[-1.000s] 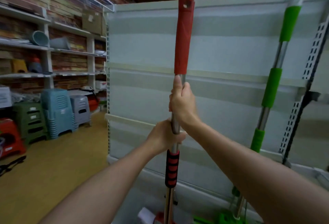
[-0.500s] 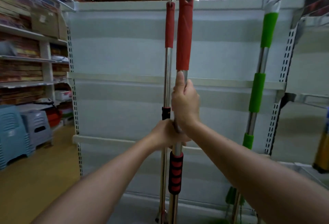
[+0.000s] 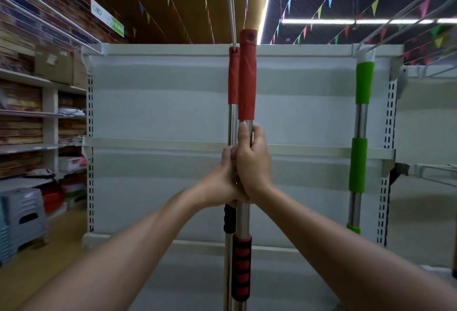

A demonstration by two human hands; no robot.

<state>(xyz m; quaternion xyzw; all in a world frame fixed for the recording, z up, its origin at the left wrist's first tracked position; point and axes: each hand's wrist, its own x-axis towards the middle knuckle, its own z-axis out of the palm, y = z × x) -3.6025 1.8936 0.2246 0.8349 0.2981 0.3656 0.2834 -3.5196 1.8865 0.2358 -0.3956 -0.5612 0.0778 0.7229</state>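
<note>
The red-handled mop pole stands upright in front of us. Both hands grip its bare steel shaft, with the red sleeve just above them and a ribbed red-and-black foam grip below them. Far to the left of the hands we see stacked plastic stools on the floor (grey on top, as far as we can tell). Nearer, behind the hands, stands a white shelving unit. The left hand is clenched round the shaft, pressed against the right hand and slightly lower. Just left of the held pole, passing behind the left hand's knuckles, a second red-handled pole hangs from a white cord; we cannot tell whether the fingers touch it. The right hand grasps the shaft above the left, thumb lying straight up along the steel and fingers curled round from the right. Well to the right of both hands, a green-gripped pole stands against the shelving unit.
</note>
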